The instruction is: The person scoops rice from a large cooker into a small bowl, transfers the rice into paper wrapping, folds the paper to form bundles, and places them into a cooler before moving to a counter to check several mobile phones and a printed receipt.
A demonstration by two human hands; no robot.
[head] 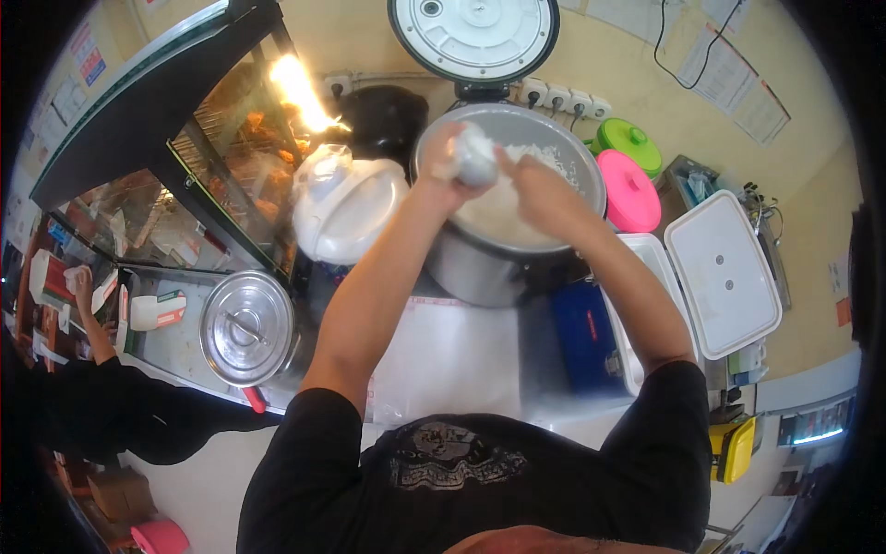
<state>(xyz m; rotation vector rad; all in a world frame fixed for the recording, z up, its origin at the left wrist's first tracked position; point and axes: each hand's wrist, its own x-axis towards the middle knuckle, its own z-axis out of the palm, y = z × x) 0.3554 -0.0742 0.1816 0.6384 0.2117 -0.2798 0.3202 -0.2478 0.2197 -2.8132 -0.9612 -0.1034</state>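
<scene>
Over a large open rice cooker [477,266], my left hand [443,163] holds a rounded white bundle [475,156], which looks like rice in a small bowl or thin wrap; which of these I cannot tell. My right hand [543,190] is just right of it, index finger pointing at the bundle's edge; whether it grips anything is unclear. White rice [543,158] lies in the cooker's pot below both hands. The cooker's round lid [477,34] stands raised behind. In front of the cooker, a stack of white paper sheets [450,360] lies on the counter.
Left are a lit glass display cabinet [239,145] with fried food, a white lidded container [353,215] and a steel lidded pot [247,329]. To the right stand a pink-lidded container [628,190], a green one [626,147] and an open blue cooler box [585,339]. A co-worker [138,408] is at far left.
</scene>
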